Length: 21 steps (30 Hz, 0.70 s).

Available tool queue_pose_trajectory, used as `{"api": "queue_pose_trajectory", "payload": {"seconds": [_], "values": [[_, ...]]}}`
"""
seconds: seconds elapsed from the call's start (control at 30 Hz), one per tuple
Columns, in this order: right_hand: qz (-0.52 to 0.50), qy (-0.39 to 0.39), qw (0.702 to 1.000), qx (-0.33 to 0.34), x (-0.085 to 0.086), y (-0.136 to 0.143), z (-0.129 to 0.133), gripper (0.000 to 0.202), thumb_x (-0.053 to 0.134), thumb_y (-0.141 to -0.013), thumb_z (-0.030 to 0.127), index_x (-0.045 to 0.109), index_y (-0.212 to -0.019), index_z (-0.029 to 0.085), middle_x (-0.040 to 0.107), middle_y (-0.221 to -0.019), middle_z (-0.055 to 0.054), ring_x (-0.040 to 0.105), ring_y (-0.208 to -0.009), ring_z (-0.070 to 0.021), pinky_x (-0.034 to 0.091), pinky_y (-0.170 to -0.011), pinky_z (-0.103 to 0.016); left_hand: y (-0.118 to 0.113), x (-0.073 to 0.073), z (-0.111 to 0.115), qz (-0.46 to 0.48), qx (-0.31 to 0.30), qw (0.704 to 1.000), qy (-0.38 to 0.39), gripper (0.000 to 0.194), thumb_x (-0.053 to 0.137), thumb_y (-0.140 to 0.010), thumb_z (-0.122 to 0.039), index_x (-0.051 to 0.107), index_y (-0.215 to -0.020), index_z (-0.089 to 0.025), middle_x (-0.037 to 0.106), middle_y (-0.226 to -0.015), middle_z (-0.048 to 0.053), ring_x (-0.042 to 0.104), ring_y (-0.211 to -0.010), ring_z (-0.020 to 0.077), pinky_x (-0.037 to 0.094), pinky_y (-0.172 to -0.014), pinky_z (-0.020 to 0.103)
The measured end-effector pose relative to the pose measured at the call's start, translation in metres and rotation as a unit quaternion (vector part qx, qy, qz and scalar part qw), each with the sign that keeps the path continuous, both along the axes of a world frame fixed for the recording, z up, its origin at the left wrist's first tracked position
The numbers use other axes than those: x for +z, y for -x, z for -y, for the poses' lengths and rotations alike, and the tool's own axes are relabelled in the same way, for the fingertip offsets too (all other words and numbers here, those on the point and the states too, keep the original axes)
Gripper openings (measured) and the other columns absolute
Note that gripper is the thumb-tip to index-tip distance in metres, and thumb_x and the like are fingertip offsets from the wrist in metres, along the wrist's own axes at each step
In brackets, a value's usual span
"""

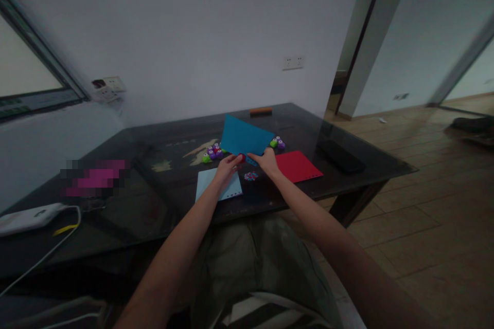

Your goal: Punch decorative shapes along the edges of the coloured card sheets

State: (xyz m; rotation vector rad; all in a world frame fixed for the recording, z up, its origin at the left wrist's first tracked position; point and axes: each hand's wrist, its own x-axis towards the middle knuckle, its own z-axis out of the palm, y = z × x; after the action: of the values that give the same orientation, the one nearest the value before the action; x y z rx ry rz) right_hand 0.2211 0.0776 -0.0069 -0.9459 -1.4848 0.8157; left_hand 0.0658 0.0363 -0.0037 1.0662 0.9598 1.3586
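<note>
A blue sheet of paper is held up at a tilt over the black table. My right hand is closed on its lower right edge, where a row of small cut-outs shows. Pinched in my left hand is a small red craft punch at the paper's lower edge; whether it bites the paper I cannot make out. Below my hands lies a small pile of coloured paper cut-outs. A pale blue sheet with holes along its near edge lies under my left wrist. Beside my right forearm rests a red sheet, also with edge holes.
Several purple, green and red punches cluster at left, and more punches stand at right. A black phone-like slab lies rightward, an orange-brown bar at the back. A white device with a cable sits far left.
</note>
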Motion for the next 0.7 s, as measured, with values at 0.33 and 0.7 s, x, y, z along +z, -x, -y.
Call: {"api": "queue_pose_trajectory", "payload": {"seconds": [0.33, 0.7], "values": [[-0.005, 0.005, 1.0, 0.005, 0.0013, -0.0003, 0.0018, 0.029, 0.071, -0.062, 0.033, 0.067, -0.079, 0.01, 0.071, -0.08, -0.012, 0.064, -0.074, -0.0229, 0.052, -0.072, -0.034, -0.0004, -0.0011, -0.0006, 0.002, 0.007, 1.0, -0.003, 0.031, 0.08, -0.057, -0.035, 0.065, -0.073, -0.013, 0.065, -0.079, 0.006, 0.058, -0.075, 0.0156, 0.041, -0.068, 0.026], [0.004, 0.0, 1.0, 0.004, 0.0025, -0.0008, 0.0022, 0.027, 0.071, -0.062, 0.034, 0.066, -0.076, 0.011, 0.071, -0.082, -0.012, 0.063, -0.072, -0.0213, 0.051, -0.071, -0.033, -0.0004, -0.002, -0.0019, -0.008, 0.022, 1.0, -0.007, 0.031, 0.08, -0.056, -0.035, 0.067, -0.073, -0.013, 0.066, -0.077, 0.006, 0.059, -0.074, 0.016, 0.041, -0.068, 0.027]]}}
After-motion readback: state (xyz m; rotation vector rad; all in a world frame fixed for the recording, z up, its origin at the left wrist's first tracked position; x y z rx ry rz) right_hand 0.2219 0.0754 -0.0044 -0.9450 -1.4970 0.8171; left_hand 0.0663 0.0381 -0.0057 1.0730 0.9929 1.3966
